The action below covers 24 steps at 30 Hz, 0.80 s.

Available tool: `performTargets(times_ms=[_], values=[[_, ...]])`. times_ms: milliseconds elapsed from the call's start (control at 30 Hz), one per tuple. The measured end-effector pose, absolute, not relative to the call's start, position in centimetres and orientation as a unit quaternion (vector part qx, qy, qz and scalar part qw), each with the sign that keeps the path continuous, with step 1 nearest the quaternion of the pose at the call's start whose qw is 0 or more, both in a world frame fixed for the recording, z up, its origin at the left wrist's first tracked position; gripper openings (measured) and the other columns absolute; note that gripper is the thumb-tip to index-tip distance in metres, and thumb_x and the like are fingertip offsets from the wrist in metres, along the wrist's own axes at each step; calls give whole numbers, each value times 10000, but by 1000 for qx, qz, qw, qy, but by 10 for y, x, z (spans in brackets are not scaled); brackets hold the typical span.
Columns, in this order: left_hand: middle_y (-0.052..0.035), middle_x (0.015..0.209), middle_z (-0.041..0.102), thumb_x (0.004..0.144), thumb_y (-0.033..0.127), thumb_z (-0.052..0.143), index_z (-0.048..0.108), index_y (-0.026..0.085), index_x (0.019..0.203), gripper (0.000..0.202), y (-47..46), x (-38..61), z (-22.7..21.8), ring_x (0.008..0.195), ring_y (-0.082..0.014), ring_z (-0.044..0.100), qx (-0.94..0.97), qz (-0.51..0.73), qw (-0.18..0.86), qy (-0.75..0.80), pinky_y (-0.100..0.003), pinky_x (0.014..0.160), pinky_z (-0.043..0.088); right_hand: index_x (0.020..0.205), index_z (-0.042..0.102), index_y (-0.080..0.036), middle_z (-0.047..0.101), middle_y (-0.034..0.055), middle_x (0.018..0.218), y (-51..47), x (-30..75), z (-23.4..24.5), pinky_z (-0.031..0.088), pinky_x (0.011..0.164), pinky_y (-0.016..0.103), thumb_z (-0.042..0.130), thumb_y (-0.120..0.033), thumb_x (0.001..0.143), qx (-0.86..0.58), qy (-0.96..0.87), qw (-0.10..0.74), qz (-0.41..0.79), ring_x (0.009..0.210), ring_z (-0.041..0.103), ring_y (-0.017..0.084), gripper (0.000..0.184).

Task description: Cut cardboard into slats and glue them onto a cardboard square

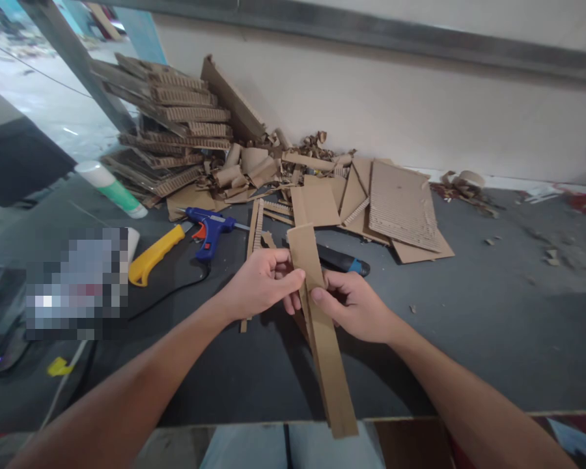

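Note:
A long, narrow strip of brown cardboard (325,332) runs from above my hands down toward my lap, held over the grey tabletop (493,326). My left hand (261,283) is closed on its upper part, thumb on the front face and fingers curled behind. On the strip's right side my right hand (356,306) pinches it with the thumb pressed on the edge. A second thin layer shows along the strip's left edge under my hands.
A blue glue gun (209,229) with a black cord, a yellow-handled cutter (153,255) and a dark tool with a blue tip (344,262) lie just beyond my hands. Cardboard sheets (403,205), a stack of corrugated strips (176,130) and scraps pile against the wall. A green-and-white tube (110,187) lies left.

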State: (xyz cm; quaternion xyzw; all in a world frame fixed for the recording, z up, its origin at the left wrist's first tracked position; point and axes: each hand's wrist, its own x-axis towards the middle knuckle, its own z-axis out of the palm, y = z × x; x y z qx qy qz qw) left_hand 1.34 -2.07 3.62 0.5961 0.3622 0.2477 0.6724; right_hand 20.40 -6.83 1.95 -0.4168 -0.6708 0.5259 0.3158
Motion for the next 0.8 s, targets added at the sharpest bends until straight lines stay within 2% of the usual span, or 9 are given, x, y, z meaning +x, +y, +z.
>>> performTargets(times_ms=[200,400,533,633,800], values=[[-13,520,666,782,212,692,599,124,767,129,-20,13,40,417,-120,626,596,240,672,369,-175,424,506,785,569,-177,559,-4,682,-69,205,16,370,475,224,497,-476,967,-430,-663,314,526,526,439,87,357],[-12,521,666,805,196,673,592,128,760,115,-22,14,38,421,-113,622,605,248,660,370,-172,431,507,840,610,-177,521,-19,665,-68,206,18,360,463,217,468,-460,981,-404,-661,316,547,507,417,79,346],[-4,518,656,832,189,649,578,132,752,121,-23,15,37,427,-108,626,610,255,651,373,-159,432,506,730,538,-180,453,-35,617,-66,207,18,329,485,229,505,-454,962,-435,-663,338,507,528,386,84,360],[-10,538,666,857,198,627,600,124,800,97,-23,15,37,443,-115,641,611,229,662,369,-162,440,517,696,458,-200,436,-42,607,-65,208,16,340,491,232,549,-487,941,-490,-659,357,445,535,414,89,388],[5,603,682,854,209,645,615,137,833,81,-24,15,38,493,-114,663,619,219,671,345,-172,477,552,781,492,-209,513,-35,604,-68,207,12,406,469,233,465,-543,978,-488,-631,339,499,500,510,103,388]])
